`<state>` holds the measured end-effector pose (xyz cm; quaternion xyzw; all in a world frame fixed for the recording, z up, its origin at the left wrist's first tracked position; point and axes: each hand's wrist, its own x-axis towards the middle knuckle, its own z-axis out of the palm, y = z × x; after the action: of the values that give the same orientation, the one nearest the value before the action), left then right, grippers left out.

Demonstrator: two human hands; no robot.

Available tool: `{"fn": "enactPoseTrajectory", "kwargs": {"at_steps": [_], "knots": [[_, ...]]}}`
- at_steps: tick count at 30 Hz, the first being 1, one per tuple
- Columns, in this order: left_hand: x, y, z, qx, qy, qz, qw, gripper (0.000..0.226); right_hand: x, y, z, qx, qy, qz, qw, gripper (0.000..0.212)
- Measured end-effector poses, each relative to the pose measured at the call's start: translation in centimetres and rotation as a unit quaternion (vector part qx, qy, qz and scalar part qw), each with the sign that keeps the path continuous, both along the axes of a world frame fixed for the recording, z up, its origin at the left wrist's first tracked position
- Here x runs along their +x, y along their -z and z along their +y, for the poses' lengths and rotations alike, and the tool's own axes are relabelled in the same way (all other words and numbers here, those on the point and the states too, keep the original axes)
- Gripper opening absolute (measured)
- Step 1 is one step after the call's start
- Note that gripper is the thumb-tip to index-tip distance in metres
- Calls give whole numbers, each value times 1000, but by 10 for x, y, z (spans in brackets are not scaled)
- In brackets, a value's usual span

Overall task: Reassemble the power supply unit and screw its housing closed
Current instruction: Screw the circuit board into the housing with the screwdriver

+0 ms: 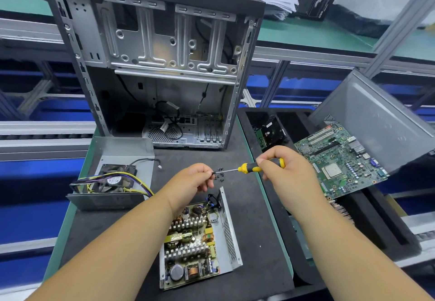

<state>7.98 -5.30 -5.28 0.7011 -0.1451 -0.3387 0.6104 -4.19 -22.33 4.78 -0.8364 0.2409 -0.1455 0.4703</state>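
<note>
The open power supply base (231,237), with its circuit board (190,241) exposed, lies on the black mat below my hands. Its grey cover (122,152), holding the fan (113,180) and a bundle of coloured wires, lies upturned at the left. My right hand (280,166) grips a yellow and black screwdriver (249,167) pointing left. My left hand (195,178) pinches a small black screw (213,173) at the screwdriver's tip. Several loose black screws (220,176) lie on the mat just behind the tip.
An empty computer case (155,60) stands upright at the back of the mat. To the right, a black tray (353,209) holds a green motherboard (339,161), a grey side panel (381,117) and a drive (273,133). Conveyor rails run on both sides.
</note>
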Motion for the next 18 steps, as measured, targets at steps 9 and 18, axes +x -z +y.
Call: {"fn": "enactPoseTrajectory", "kwargs": {"at_steps": [9,18], "knots": [[-3,12,-2,245,70,-161,953,13,-7,-5,-8,-51,38,-3,998,11],[-5,22,-7,357,144,-232,893,29,-15,-8,-8,-80,22,3,997,8]]}}
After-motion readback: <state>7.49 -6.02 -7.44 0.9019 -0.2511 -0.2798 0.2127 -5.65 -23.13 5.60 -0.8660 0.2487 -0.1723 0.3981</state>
